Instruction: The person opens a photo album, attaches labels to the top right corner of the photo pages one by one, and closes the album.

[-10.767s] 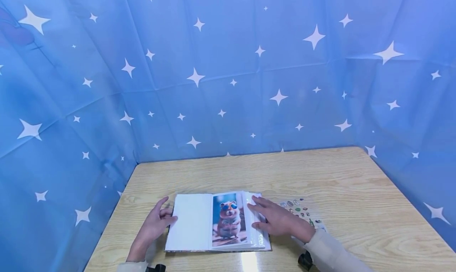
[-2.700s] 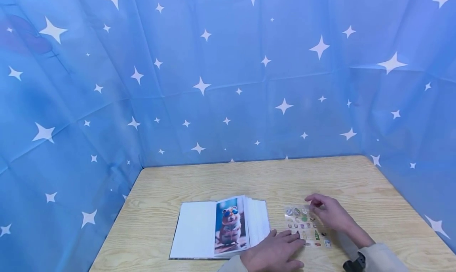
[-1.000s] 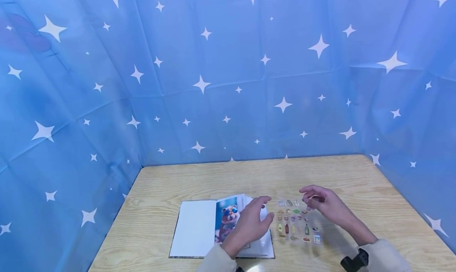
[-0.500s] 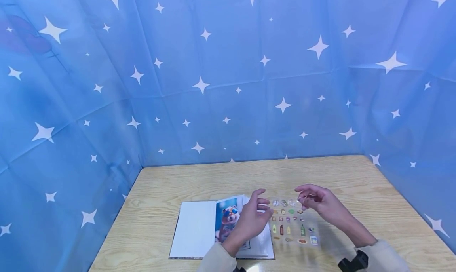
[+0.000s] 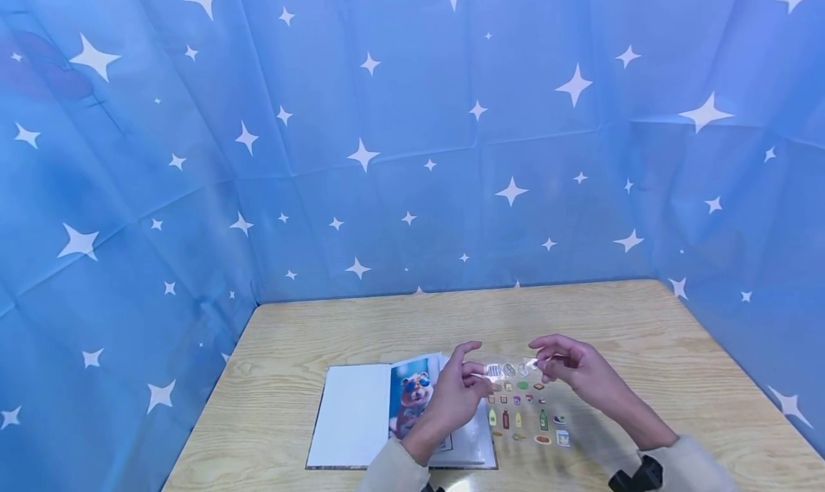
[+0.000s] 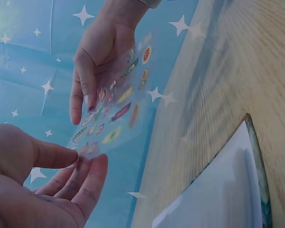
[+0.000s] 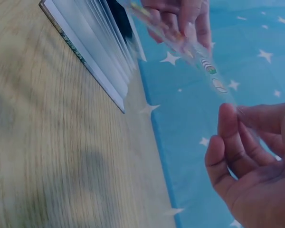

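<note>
Clear sheet of food stickers (image 5: 524, 407), raised, pinched at two corners

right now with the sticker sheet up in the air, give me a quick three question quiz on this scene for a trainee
1. How many hands pinch the clear sticker sheet? (A) none (B) one (C) two
2. What does the animal pictured in the open photo album wear over its eyes?
3. True or false: the clear sticker sheet lies flat on the table.

Key:
1. C: the left hand and the right hand each pinch it.
2. Sunglasses.
3. False: it is held up above the table.
</note>
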A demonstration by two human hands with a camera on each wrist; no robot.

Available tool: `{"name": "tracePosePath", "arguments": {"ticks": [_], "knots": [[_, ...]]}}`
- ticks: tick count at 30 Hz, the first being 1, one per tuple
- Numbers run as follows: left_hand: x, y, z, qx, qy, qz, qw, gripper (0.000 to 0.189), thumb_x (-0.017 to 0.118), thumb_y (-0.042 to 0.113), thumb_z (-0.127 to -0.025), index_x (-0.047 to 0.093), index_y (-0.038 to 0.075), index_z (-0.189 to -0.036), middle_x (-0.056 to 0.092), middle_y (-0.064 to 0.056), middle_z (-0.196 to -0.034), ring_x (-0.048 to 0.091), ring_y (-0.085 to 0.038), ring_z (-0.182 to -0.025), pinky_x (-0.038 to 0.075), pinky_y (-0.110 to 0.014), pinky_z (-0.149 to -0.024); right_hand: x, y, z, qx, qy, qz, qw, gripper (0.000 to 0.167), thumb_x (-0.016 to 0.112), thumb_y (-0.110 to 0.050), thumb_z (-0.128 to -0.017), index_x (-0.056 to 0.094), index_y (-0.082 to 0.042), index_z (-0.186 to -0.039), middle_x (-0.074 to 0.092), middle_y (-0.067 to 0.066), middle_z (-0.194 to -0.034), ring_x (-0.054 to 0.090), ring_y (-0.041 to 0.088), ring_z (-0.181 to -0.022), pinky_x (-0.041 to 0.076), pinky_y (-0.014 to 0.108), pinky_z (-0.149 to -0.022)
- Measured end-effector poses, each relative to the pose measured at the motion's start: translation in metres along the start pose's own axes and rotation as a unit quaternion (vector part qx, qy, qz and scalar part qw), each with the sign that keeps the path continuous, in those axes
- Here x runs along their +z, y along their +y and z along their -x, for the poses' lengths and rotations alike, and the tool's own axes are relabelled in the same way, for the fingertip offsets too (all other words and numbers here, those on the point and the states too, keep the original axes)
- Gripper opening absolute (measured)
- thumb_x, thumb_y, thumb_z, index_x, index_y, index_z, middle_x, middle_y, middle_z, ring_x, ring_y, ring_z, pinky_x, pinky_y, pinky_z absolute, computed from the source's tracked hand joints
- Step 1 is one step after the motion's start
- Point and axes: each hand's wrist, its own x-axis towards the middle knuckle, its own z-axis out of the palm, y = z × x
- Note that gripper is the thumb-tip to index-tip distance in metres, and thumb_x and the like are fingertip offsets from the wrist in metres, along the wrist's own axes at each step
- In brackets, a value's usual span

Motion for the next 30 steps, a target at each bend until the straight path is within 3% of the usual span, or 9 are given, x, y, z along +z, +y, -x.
{"name": "tracePosePath", "arguments": {"ticks": [4,8,14,20,26,30], "knots": [[0.0,0.001,0.0,-0.01,0.002,0.013,0.9999,0.057,0.066,0.003,-0.091,0.048,0.03,-0.139,0.068,0.006,-0.094,0.067,-0.01,-0.084,0.053,-0.024,-0.071,0.001,0.001,0.0,0.001,-0.001,-0.005,1.0,0.031,0.058,0.003,-0.095,0.056,0.006,-0.125,0.064,0.021,-0.097,0.067,0.019,-0.075,0.059,0.036,-0.069],[0.0,0.001,0.0,0.001,0.001,0.026,0.9997,0.058,0.065,0.0,-0.09,0.049,0.025,-0.139,0.069,0.002,-0.094,0.068,-0.01,-0.083,0.053,-0.024,-0.068,0.001,0.001,-0.001,0.0,-0.002,-0.005,1.0,0.031,0.059,0.002,-0.094,0.057,0.006,-0.125,0.064,0.024,-0.097,0.068,0.021,-0.076,0.059,0.035,-0.069],[-0.002,-0.001,-0.001,0.018,-0.005,0.055,0.9983,0.061,0.063,-0.006,-0.086,0.048,0.018,-0.14,0.068,-0.002,-0.094,0.069,-0.015,-0.083,0.056,-0.026,-0.069,-0.001,-0.001,-0.001,0.004,0.008,0.02,0.9998,0.032,0.064,-0.003,-0.092,0.059,0.005,-0.123,0.069,0.013,-0.098,0.068,0.016,-0.084,0.058,0.03,-0.073],[-0.003,-0.001,-0.001,0.011,0.003,0.061,0.9981,0.06,0.063,-0.006,-0.087,0.048,0.018,-0.14,0.069,-0.001,-0.094,0.069,-0.015,-0.083,0.058,-0.025,-0.07,-0.002,-0.003,-0.002,0.017,0.018,0.036,0.999,0.031,0.066,-0.007,-0.093,0.062,0.002,-0.122,0.07,0.014,-0.101,0.068,0.012,-0.086,0.057,0.029,-0.076],[-0.003,-0.001,0.001,-0.01,0.015,0.034,0.9992,0.058,0.064,-0.001,-0.089,0.048,0.022,-0.14,0.068,0.003,-0.092,0.068,-0.013,-0.082,0.057,-0.026,-0.071,0.004,-0.011,-0.004,0.018,0.07,0.121,0.99,0.024,0.071,-0.016,-0.091,0.068,-0.009,-0.114,0.072,0.006,-0.102,0.063,0.011,-0.086,0.052,0.025,-0.071],[-0.002,0.0,0.001,-0.021,0.018,0.023,0.9994,0.057,0.065,0.001,-0.09,0.049,0.025,-0.139,0.07,0.004,-0.094,0.068,-0.012,-0.083,0.056,-0.028,-0.073,0.014,-0.017,-0.004,-0.02,0.098,0.175,0.9794,0.018,0.074,-0.017,-0.09,0.071,-0.018,-0.107,0.071,-0.003,-0.099,0.059,0.007,-0.087,0.048,0.025,-0.072]]}}
